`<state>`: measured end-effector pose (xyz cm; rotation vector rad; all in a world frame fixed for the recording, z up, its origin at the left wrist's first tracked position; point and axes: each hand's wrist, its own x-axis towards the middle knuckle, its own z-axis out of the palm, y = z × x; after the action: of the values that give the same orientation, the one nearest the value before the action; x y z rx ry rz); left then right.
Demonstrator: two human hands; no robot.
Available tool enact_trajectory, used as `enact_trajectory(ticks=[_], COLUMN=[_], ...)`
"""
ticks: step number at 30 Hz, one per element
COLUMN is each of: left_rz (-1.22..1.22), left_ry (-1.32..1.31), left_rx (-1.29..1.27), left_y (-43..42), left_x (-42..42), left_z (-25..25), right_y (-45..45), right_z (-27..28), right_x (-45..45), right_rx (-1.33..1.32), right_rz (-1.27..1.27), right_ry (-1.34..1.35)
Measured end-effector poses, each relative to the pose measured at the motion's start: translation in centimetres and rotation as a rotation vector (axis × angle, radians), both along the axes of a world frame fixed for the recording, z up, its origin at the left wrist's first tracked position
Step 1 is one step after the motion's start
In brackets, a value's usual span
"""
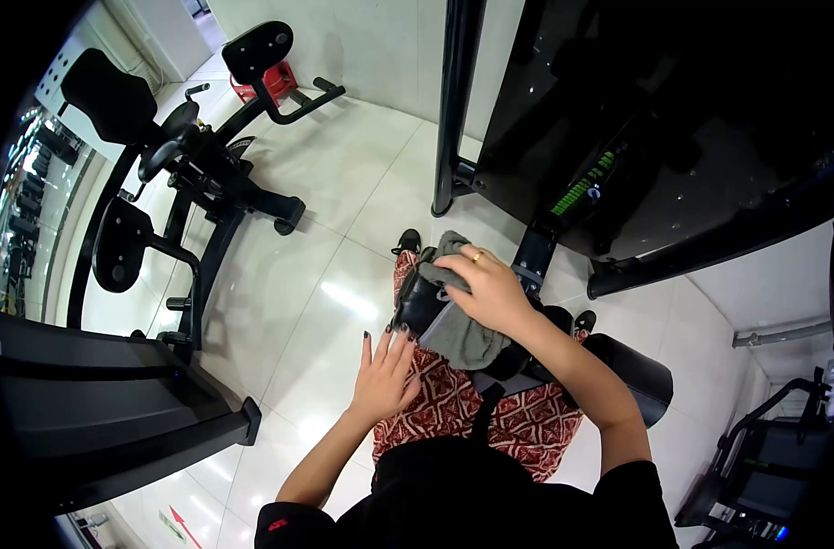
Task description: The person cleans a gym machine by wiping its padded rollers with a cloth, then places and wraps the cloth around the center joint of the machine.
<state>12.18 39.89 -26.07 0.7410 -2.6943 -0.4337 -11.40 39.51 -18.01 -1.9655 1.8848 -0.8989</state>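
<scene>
My right hand (488,289), with a ring on one finger, grips a grey cloth (472,340) and presses it on a black padded part (419,304) of the exercise machine in front of me. Part of the cloth hangs down toward my lap. My left hand (385,373) has its fingers stretched out and spread. Its fingertips are at the near left edge of the same pad, and the hand holds nothing. The cloth and my right hand hide much of the pad's top.
Another black exercise machine (238,188) stands on the tiled floor (316,302) at the upper left. A dark shiny panel (609,174) with green lettering rises ahead on the right. A black roller pad (629,377) sticks out right of my arm. A red stool-like object (269,84) stands by the wall.
</scene>
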Motion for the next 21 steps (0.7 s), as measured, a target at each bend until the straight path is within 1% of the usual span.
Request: enact_trajectory(ticks=[1,3,5,6,7,9,11,14,17,19,21], left_rz=[0.01,0.024,0.04,0.041,0.043,0.047,0.036,0.018,-0.004,-0.013,0.001], left_ry=[0.074,0.104,0.139,0.132,0.126,0.101,0.043,0.021,0.009,0.046,0.198], left_rx=[0.013,0.024,0.03,0.032,0.035,0.01,-0.009,0.009,0.015,0.012,0.055], left_y=[-0.1,-0.7,-1.0,-1.1,-1.1,-1.3,-1.1,-0.8,-0.7,-0.9,-1.3], left_x=[-0.2,-2.2,-3.8,-4.3,-4.5,-4.1,-3.3,-1.8,-0.6,-0.9,-1.9], left_z=[0.6,1.9,2.4,2.3,2.2,1.8,1.2,0.4,0.3,1.3,2.6], right_y=[-0.1,-0.9,-1.9,-2.5,-2.6,-2.7,-2.1,-1.3,-0.6,0.2,0.4], right_z=[0.2,-0.1,-0.2,-0.8,-1.2,-1.3,-1.0,-1.1,-1.0,-0.3,0.4], right_x=[0.5,0.9,1.0,0.9,0.6,0.0,0.2,-0.2,-0.7,-0.5,0.3], right_rx=[0.001,-0.03,0.014,-0.066,-0.066,0.031,0.036,0.004,0.042,0.047,0.03], right_rz=[0.007,0.031,-0.003,-0.05,-0.05,-0.097,-0.103,-0.112,-0.138,-0.114,-0.054], right_ry=[0.01,0.043,0.001,-0.018,-0.016,-0.063,-0.052,-0.032,-0.011,0.034,-0.002])
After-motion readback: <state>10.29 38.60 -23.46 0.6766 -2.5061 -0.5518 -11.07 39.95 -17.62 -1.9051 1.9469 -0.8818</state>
